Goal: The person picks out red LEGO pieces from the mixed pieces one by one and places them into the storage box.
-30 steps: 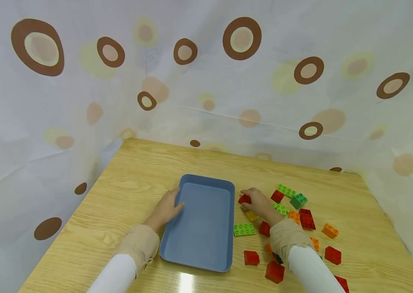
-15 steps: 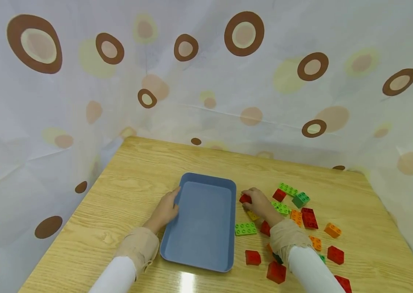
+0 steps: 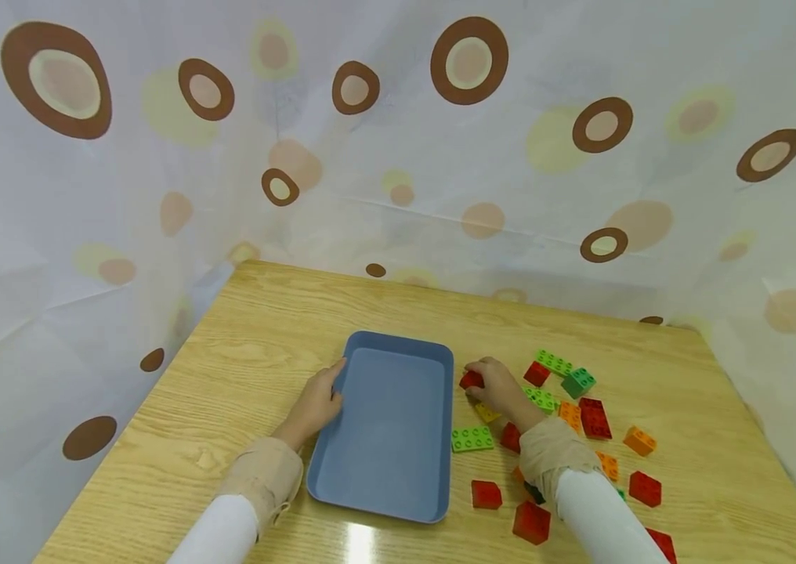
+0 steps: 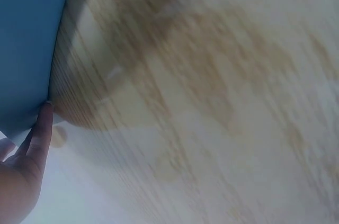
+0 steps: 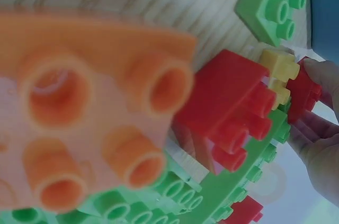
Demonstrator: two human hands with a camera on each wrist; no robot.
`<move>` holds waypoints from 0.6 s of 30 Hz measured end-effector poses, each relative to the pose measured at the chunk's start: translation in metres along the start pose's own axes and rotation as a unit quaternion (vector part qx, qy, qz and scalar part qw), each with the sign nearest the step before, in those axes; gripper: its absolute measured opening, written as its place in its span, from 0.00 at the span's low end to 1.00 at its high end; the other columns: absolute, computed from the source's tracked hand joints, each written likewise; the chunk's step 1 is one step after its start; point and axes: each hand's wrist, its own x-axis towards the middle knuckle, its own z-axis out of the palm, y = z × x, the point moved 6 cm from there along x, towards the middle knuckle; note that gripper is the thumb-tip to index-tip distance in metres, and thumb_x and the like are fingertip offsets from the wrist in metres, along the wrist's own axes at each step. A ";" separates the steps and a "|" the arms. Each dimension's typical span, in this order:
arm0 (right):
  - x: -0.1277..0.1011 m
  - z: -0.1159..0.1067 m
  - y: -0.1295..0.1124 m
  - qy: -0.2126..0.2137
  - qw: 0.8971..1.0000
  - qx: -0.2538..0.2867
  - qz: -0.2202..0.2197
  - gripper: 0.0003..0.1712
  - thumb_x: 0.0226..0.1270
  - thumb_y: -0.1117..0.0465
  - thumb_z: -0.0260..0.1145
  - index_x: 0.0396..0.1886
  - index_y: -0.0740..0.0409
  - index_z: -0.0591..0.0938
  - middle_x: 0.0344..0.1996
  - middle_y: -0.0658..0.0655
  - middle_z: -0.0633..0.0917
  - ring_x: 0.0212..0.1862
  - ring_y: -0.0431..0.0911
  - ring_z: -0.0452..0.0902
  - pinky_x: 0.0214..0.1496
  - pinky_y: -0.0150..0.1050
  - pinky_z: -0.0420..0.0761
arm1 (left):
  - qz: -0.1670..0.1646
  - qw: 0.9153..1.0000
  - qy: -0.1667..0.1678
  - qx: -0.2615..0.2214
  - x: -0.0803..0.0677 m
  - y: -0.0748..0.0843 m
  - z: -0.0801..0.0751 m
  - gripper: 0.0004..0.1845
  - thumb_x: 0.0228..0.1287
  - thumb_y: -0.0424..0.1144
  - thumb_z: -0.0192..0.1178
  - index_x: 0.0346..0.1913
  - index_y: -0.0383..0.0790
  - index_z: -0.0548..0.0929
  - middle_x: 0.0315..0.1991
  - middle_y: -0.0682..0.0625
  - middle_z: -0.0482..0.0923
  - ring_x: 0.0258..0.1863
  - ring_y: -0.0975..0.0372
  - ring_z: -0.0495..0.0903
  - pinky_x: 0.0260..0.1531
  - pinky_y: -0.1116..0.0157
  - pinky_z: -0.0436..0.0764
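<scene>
Two hands, one on either side of the blue tray [image 3: 384, 439] at the lower centre of the head view. My left hand [image 3: 316, 403] lies against the tray's left rim with fingers straight, and the left wrist view shows a fingertip [image 4: 45, 118] touching the tray's outer wall — a contact the head view leaves vague. Left of that hand, the wooden table [image 3: 229, 376] runs bare out to its edge at the spotted curtain [image 3: 52, 258].

My right hand [image 3: 500, 388] sits just right of the tray, fingers curled round a red brick [image 3: 471, 381] close to the tray's right rim. The right wrist view shows that brick [image 5: 303, 94] pinched at the fingertips, with a yellow brick [image 5: 279, 70] touching it — half hidden from above. Loose bricks crowd the lower right; a green plate [image 3: 472, 440] lies just beside the tray.
</scene>
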 end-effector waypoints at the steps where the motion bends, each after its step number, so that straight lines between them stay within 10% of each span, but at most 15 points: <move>1: 0.001 0.000 0.000 0.002 1.000 0.005 0.004 0.22 0.57 0.68 0.65 0.52 0.72 0.77 0.46 0.70 0.77 0.47 0.60 0.75 0.50 0.50 0.76 | -0.003 1.000 -0.003 0.000 0.000 0.000 0.000 0.31 0.52 0.21 0.49 0.64 0.23 0.63 0.51 0.28 0.74 0.38 0.53 0.73 0.44 0.55 0.75; 18: 0.009 -0.015 -0.003 0.027 0.999 0.038 0.018 0.23 0.58 0.68 0.63 0.53 0.73 0.75 0.49 0.74 0.76 0.49 0.62 0.74 0.50 0.52 0.77 | -0.008 1.000 0.004 -0.021 0.000 -0.005 0.000 0.32 0.52 0.22 0.51 0.65 0.26 0.64 0.55 0.29 0.73 0.39 0.52 0.74 0.38 0.59 0.74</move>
